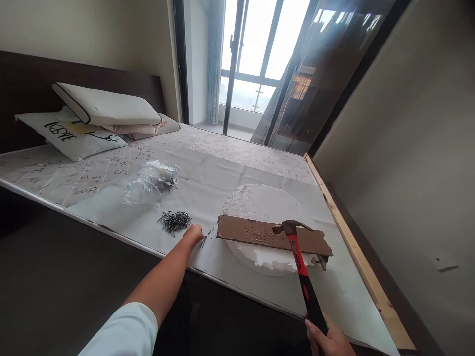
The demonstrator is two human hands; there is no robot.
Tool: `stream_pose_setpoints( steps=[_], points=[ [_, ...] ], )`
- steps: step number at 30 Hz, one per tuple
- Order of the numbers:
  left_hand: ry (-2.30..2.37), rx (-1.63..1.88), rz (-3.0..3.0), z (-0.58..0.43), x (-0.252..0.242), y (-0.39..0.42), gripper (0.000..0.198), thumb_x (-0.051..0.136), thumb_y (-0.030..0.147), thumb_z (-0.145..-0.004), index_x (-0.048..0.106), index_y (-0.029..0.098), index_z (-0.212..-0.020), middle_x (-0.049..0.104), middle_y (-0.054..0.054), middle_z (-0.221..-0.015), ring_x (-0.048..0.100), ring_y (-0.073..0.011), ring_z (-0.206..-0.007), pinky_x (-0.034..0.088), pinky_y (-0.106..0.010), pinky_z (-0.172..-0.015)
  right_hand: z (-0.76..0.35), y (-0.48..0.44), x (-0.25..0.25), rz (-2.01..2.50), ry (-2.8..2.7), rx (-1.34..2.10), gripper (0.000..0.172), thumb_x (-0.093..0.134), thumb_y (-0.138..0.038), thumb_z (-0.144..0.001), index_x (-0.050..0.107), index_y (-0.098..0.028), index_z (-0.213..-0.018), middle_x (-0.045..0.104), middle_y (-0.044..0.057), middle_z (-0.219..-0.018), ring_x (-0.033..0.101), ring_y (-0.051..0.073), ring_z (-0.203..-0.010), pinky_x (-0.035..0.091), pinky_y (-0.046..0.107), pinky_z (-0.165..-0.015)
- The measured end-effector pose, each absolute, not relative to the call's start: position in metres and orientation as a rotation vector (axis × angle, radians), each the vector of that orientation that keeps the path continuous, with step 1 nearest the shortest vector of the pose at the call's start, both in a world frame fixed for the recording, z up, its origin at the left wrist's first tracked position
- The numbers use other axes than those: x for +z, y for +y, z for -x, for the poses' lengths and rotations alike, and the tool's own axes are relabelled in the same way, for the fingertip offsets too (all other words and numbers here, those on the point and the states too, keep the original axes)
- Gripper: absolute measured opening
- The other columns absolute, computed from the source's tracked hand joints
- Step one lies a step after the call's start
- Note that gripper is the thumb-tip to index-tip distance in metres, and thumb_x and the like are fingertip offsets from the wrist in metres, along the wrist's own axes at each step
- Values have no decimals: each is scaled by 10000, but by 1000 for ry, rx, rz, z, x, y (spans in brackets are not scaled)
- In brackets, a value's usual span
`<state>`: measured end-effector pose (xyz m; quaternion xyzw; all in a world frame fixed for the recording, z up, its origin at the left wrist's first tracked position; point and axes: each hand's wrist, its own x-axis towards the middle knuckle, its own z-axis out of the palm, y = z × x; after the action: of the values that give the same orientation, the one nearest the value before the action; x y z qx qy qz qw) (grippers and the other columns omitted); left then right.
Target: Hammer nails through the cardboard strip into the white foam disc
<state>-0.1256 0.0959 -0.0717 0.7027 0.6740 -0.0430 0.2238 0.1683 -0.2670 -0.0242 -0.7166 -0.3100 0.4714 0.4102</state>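
In my right hand [328,336] is the lower handle of a claw hammer [299,257], red and black with a metal head. Its head is over the right half of a brown board [233,229], which has rows of small nails or holes in its middle. Under the board lies a round white foam disc [260,198], its near edge rough. My left hand [193,234] is closed low over the sheet, beside a pile of dark nails [175,221]. A few loose nails [203,242] lie by its fingertips; whatever the fingers pinch is hidden.
A clear plastic bag [152,180] with dark contents lies behind the nail pile. A grey-white sheet [208,173] covers part of the mattress [111,178]. Pillows [111,106] rest by the headboard [111,74]. A wooden rail [349,242] runs along the right edge, near the wall.
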Motion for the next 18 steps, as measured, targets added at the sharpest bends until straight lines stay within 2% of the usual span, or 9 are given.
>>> stream_pose_setpoints(
  steps=[2,5,9,13,18],
  points=[
    [1877,-136,-1933,121,-72,92,176,661,318,-587,678,175,-687,687,-132,-814,627,-255,-867,456,-314,-763,-165,-256,-30,1690,-744,1237,482,531,-658,-671,492,-198,-811,366,-113,-414,295,63,-271,304,208,-306],
    [1908,-161,-1922,117,-70,89,233,657,362,-599,679,165,-722,680,-163,-868,627,-282,-869,467,-339,-730,-162,-244,-39,1578,-709,1272,506,547,-668,-655,469,-199,-828,377,-118,-445,299,50,-260,309,198,-287],
    [1934,-207,-1915,112,-68,87,246,684,326,-562,674,153,-737,665,-189,-938,625,-313,-872,478,-349,-683,-166,-240,-50,1517,-650,1302,513,582,-655,-644,457,-198,-842,380,-126,-445,310,43,-260,318,187,-277],
    [1947,-255,-1893,106,-65,89,187,705,278,-523,663,165,-665,683,-159,-824,638,-306,-818,479,-337,-655,-169,-241,-55,1434,-601,1337,494,611,-618,-653,442,-198,-850,390,-135,-440,295,27,-264,325,170,-265],
    [2006,-156,-1902,108,-47,95,180,629,263,-593,664,153,-731,675,-172,-893,630,-306,-849,473,-332,-664,-172,-237,-56,1311,-557,1414,464,626,-580,-662,436,-206,-861,401,-135,-440,303,29,-259,350,181,-265]
  ],
)
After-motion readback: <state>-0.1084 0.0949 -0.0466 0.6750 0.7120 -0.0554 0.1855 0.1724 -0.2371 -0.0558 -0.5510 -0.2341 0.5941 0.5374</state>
